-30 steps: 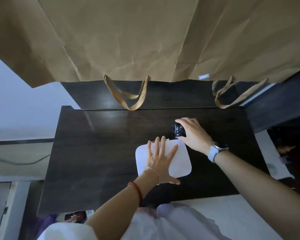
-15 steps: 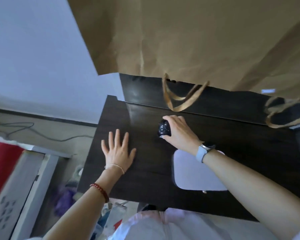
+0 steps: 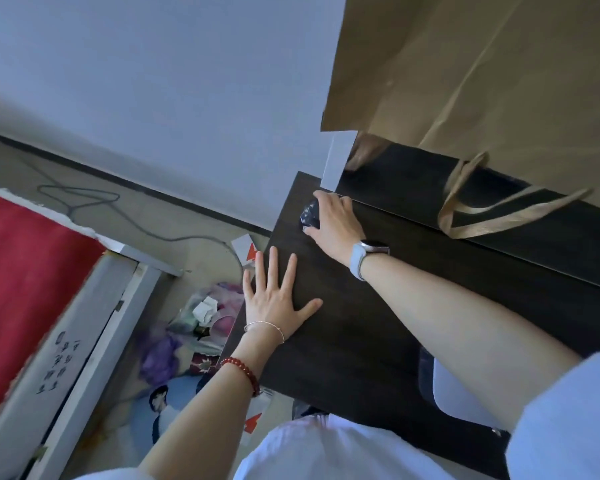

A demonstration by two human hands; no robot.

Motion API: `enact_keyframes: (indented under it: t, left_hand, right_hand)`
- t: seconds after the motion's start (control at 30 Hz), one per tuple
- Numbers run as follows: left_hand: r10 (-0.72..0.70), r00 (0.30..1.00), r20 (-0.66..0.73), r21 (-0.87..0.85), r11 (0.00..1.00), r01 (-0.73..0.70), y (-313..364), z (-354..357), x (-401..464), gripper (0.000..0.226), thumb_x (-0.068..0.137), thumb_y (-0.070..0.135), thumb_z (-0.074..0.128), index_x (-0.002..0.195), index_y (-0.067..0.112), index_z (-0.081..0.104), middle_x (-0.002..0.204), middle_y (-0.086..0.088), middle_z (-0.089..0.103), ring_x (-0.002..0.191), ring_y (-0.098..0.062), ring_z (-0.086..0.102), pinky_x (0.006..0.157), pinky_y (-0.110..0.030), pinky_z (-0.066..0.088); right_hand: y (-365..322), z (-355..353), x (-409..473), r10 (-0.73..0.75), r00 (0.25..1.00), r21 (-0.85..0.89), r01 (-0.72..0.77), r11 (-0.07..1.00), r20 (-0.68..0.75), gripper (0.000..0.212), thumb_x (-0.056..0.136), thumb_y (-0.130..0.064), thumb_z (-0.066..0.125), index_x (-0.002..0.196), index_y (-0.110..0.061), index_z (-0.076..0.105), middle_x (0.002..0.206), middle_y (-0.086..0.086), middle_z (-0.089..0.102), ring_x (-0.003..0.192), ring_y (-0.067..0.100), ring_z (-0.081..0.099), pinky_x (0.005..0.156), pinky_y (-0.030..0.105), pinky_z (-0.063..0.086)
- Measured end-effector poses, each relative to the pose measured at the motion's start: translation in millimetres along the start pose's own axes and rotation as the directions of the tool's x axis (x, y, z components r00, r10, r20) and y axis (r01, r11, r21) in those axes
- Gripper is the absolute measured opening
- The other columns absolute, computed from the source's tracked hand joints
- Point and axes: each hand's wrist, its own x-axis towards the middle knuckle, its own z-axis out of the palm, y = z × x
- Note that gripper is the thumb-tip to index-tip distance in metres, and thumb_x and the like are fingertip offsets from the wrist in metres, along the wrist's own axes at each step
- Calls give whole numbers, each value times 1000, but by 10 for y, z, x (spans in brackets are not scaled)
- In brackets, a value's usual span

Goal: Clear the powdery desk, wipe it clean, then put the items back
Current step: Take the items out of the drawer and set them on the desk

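My right hand (image 3: 336,225) curls over a small dark object (image 3: 309,213) at the far left corner of the dark bench (image 3: 378,341). My left hand (image 3: 276,299) lies flat, fingers spread, on the bench's left edge. A white pad (image 3: 458,396) lies near me, under my right forearm.

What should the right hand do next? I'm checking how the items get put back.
Probably set the small black object down and let go. The right hand grips it at the far left corner of the dark desk, low against the surface, while the left hand lies flat nearby.
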Motion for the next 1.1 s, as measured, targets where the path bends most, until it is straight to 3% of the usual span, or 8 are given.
enact_keyframes:
  t: [0.17,0.33,0.5,0.6,0.67,0.77,0.87,1.1]
  left_hand:
    - [10,1000,25,-16,1000,-9,16,-39,-6,89,74,78,27,142,35,-11,155,-3,-16,140,-26,-22,113,-53,-6]
    - [-19,997,-70,-127,992,10,213,-175,-75,73,85,61,34,144,24,12,157,-6,0,143,-25,-11,112,-53,-9]
    - [141,984,-112,-362,916,-172,936,-193,-416,53,90,36,46,137,14,36,152,-8,26,143,-23,14,115,-42,10]
    - [283,958,57,-566,799,-202,1376,-100,-656,48,91,29,48,135,11,40,146,-9,36,136,-23,31,109,-31,25]
    - [384,896,222,-663,733,-150,1592,-33,-800,49,92,28,47,137,13,36,141,-9,42,130,-24,38,104,-25,30]
    - [427,831,356,-699,712,-66,1774,40,-938,59,90,28,48,142,21,22,137,-5,38,122,-24,45,93,-22,35]
    - [429,822,374,-663,744,-87,1852,77,-957,70,87,22,52,145,22,12,143,-6,30,125,-24,40,99,-27,35]
    - [374,854,362,-583,805,-106,1946,74,-1006,73,83,13,54,145,17,15,143,-13,33,127,-29,37,106,-42,36]
  right_hand:
    - [69,-145,-243,54,999,219,-50,974,-10,79,83,-28,65,143,-13,15,151,8,25,139,28,22,109,39,29]
    - [686,-311,-1206,178,954,240,-120,963,-239,46,87,-11,58,130,-2,45,138,18,46,131,30,39,111,34,27]
    - [1541,-455,-2361,527,740,206,-488,848,-418,32,83,4,58,115,7,56,119,28,57,116,43,51,103,47,37]
    - [1841,-458,-2831,732,583,197,-718,667,-352,41,86,-7,56,125,5,47,129,30,50,122,43,45,105,54,36]
    - [1893,-404,-3001,826,513,261,-785,562,-234,48,91,-18,51,134,-3,38,139,25,41,130,39,38,106,51,33]
    - [1868,-282,-3088,847,516,438,-737,514,-126,38,95,-22,44,127,-2,43,129,21,51,120,32,48,96,41,40]
    - [1838,-216,-3143,863,479,547,-684,482,-161,24,96,-19,40,108,-1,51,105,17,59,96,27,57,78,30,39]
    - [1934,-170,-3284,828,534,557,-642,527,-169,26,96,-20,41,110,1,50,110,20,60,105,34,56,82,34,42]
